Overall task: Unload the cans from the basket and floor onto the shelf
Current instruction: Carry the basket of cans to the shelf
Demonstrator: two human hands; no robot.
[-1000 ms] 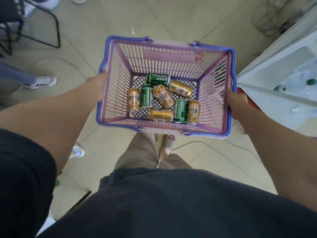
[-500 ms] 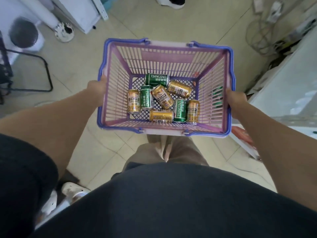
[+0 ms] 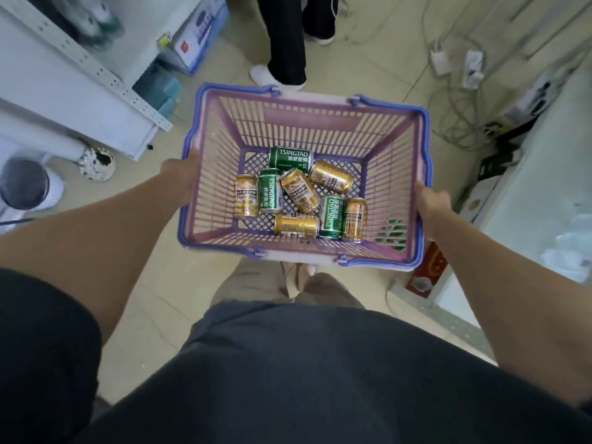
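At far left a white shelf unit (image 3: pixel 80 68) with a perforated upright stands on the tiled floor (image 3: pixel 368 59), with a round grey-topped object (image 3: pixel 24 184) beside its foot. The left hand (image 3: pixel 181 174) is closed on the left rim of the purple basket (image 3: pixel 307 121), its fingers wrapped under the blue edge and mostly hidden behind the wall. The basket is held level in the air in front of the person's body, above the floor. Eight cans lie on its mesh bottom, well inside both hands: a gold can (image 3: pixel 246 200) nearest the left wall, a green can (image 3: pixel 270 191) touching it, a green Tsingtao can (image 3: pixel 290 157) lying crosswise at the back, three more gold cans in the middle, then another green can (image 3: pixel 331 216) and a gold can (image 3: pixel 355 219) toward the right. The right hand (image 3: pixel 431 203) grips the right rim, fingers curled out of sight beneath it. Beyond the basket stand another person's dark trouser legs (image 3: pixel 286 36); cables (image 3: pixel 455 100) sprawl at right.
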